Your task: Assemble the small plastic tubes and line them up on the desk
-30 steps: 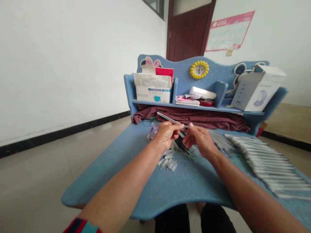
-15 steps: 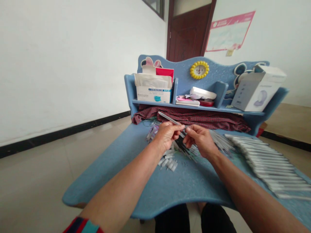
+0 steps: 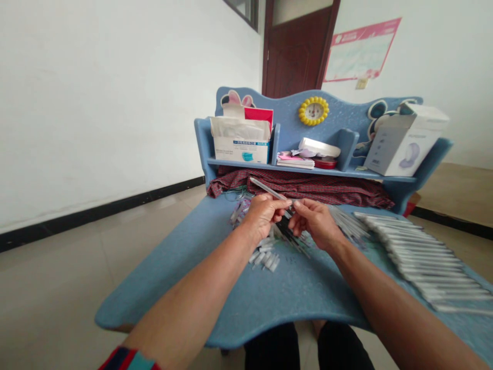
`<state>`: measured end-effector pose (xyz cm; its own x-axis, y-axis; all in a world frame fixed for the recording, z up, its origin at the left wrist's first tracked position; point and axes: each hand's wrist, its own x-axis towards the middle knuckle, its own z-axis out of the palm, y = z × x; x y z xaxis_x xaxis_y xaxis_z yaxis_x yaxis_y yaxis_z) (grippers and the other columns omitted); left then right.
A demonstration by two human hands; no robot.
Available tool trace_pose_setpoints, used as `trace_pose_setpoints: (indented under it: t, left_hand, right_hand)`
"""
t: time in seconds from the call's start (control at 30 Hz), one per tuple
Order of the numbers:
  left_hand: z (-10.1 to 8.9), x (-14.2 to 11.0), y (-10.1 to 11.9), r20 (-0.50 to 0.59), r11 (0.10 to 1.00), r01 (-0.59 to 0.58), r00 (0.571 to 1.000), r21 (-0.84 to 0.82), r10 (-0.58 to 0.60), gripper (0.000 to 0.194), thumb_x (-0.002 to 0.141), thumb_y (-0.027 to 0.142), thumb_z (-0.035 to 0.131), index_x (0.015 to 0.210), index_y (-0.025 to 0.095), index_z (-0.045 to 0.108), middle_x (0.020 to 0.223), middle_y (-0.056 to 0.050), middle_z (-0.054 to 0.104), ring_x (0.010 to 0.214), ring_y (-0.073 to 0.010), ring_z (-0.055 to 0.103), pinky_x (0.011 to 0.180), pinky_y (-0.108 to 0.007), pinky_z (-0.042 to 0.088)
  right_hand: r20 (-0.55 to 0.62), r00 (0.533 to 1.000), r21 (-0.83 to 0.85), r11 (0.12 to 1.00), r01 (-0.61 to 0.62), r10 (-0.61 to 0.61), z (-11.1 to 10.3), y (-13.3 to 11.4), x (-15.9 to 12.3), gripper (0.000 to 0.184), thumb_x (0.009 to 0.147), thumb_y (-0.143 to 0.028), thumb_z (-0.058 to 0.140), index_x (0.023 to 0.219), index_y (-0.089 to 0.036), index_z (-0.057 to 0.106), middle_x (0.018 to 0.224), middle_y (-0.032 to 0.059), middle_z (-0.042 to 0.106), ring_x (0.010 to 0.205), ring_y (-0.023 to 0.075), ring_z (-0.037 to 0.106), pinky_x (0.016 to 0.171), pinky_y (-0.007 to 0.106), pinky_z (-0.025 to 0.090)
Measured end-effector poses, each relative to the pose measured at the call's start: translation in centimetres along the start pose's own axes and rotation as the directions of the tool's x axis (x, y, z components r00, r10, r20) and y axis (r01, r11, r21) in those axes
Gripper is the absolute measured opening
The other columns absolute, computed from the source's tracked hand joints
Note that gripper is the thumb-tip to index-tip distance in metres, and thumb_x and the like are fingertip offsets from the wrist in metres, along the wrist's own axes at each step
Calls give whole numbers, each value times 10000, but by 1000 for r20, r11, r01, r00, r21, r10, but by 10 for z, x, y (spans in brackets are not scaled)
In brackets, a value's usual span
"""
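Observation:
My left hand is closed in a pinch on a clear pen barrel, which slants up and away to the left. Fingertips of my right hand press together at the barrel's near end; whatever small part they pinch is hidden. Under the hands lies a bundle of dark, thin pen refills. A heap of short, whitish translucent pieces, like pen caps, sits just in front of them. Beyond my right hand are loose clear tubes.
A long row of pens covers the table's right side. Small purplish-white pieces lie left of my hands. Behind, a checked cloth lies under the blue shelf, which carries a face-mask box and a white carton.
The view has shifted slightly. Both hands keep nearly the same pose at the pen barrel, and nothing has been visibly taken or let go.

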<state>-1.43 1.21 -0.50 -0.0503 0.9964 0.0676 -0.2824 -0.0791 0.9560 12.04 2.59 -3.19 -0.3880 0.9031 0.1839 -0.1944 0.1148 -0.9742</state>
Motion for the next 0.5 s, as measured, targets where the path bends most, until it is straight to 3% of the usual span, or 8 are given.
trace_pose_setpoints:
  t: [0.33, 0.5]
  left_hand:
    - [-4, 0, 7, 141, 985, -108, 986, 133, 89, 141, 537, 196, 715, 611, 123, 620, 496, 17, 540, 409, -44, 400, 408, -177, 253]
    - [-3, -2, 16, 174, 976, -107, 982, 192, 73, 135, 545, 202, 716, 613, 132, 623, 461, 31, 511, 404, -50, 387, 418, -182, 252]
  right_hand:
    - [152, 984, 120, 986, -116, 97, -4, -2, 3, 328, 791, -477, 514, 709, -159, 507, 468, 18, 625, 302, 113, 497, 333, 198, 375]
    - [235, 961, 189, 963, -193, 147, -6, -7, 6, 316, 819, -435, 466, 673, -157, 507, 443, 24, 617, 285, 123, 490, 318, 205, 367]
